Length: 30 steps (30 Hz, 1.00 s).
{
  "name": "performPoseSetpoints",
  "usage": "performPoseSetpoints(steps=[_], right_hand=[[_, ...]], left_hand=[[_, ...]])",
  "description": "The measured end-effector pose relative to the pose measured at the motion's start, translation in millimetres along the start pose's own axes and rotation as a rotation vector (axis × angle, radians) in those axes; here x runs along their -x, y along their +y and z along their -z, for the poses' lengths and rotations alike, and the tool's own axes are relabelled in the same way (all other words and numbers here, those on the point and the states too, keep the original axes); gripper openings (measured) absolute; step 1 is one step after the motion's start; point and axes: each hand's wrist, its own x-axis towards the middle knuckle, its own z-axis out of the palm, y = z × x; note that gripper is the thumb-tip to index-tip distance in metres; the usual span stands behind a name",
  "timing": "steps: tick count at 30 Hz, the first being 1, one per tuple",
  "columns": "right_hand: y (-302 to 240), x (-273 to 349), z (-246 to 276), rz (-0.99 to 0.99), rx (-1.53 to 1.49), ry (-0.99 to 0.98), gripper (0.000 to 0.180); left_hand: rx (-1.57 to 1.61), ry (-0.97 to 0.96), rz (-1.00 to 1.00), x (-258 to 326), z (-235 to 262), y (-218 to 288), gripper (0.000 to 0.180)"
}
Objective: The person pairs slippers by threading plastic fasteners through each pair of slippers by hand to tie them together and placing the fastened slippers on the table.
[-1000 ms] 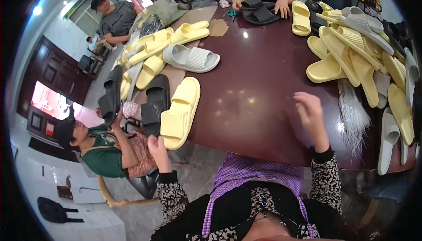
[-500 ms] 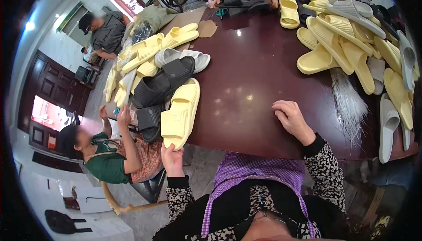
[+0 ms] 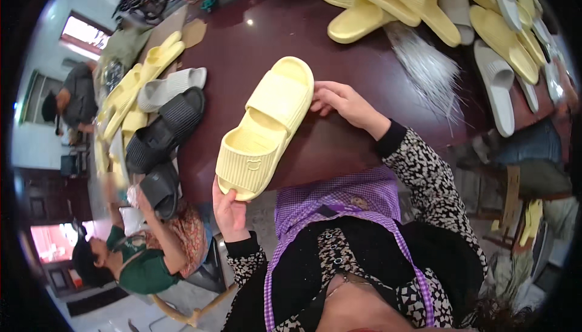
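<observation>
My left hand [image 3: 230, 208] grips the lower end of a pair of pale yellow slide slippers [image 3: 280, 94], holding them tilted over the near part of the table. The two slippers overlap lengthwise, and both ribbed straps show. At the pair's upper right edge is my right hand [image 3: 345, 105], its fingers loosely bent and somewhat apart; whether they touch the sole I cannot tell. Right of that hand, a bundle of thin clear plastic strips [image 3: 427, 68] lies on the dark red table [image 3: 242, 47].
A heap of yellow and grey slippers [image 3: 424, 11] covers the far right. Along the left edge lie black slippers [image 3: 163, 129], a grey pair [image 3: 173, 86] and more yellow ones [image 3: 142, 74]. A seated co-worker [image 3: 148, 253] in green works at the left; teal scissors [image 3: 209, 3] lie far off.
My left hand has brought the yellow pair from the row at the left to the right, in front of me. My right hand is now beside the pair. The view has shifted.
</observation>
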Motion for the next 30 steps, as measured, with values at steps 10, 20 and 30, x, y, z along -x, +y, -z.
performPoseSetpoints(steps=[10,20,30], right_hand=[[17.8,-6.1,13.3,-0.117,-0.173,0.16,0.018],[-9.0,-5.7,51.3,0.12,-0.163,0.452,0.018],[-41.3,-23.5,41.7,0.105,0.403,0.212,0.028]], left_hand=[[-0.034,0.02,0.02,-0.7,-21.7,-11.1,0.059],[-0.13,0.158,-0.18,-33.7,17.3,15.9,0.037],[-0.42,-0.203,-0.217,-141.4,-51.8,50.0,0.027]])
